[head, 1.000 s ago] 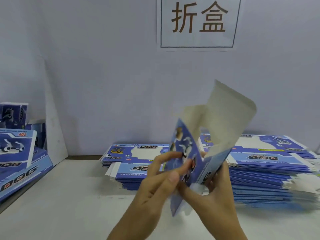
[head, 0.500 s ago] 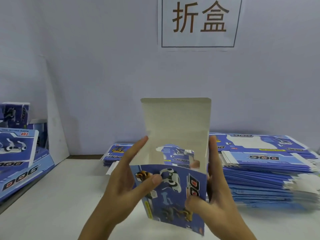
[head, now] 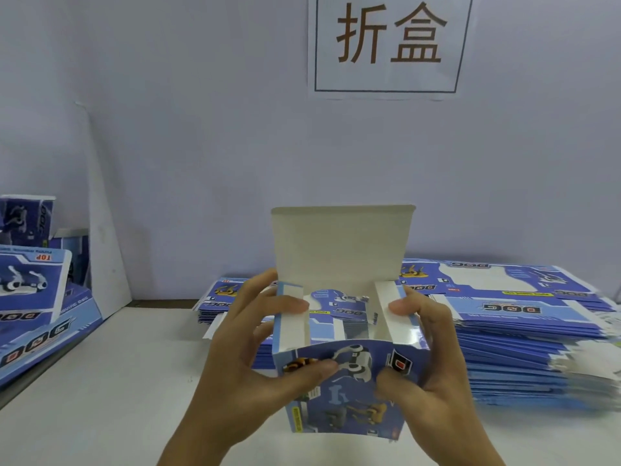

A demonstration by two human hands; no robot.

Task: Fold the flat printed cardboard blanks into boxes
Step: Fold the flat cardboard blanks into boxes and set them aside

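Observation:
A blue printed box (head: pixel 349 391) with a robot-dog picture stands opened into a tube above the table, its plain grey lid flap (head: pixel 341 243) upright at the back. My left hand (head: pixel 255 368) grips its left side, thumb on the front panel and a finger pressing the left side flap inward. My right hand (head: pixel 426 371) grips the right side the same way, a finger on the right side flap. Behind lie two stacks of flat blanks, a small one (head: pixel 228 297) and a tall one (head: pixel 531 331).
Folded boxes (head: pixel 27 280) and a large blue carton stand at the left edge by a leaning white board (head: pixel 107 230). A paper sign (head: pixel 389 42) hangs on the grey wall. The white table (head: pixel 111 398) stretches in front.
The blank went from a twisted, half-open shape to a squared tube facing me. Both side flaps now fold inward under my fingers, and the box sits slightly lower.

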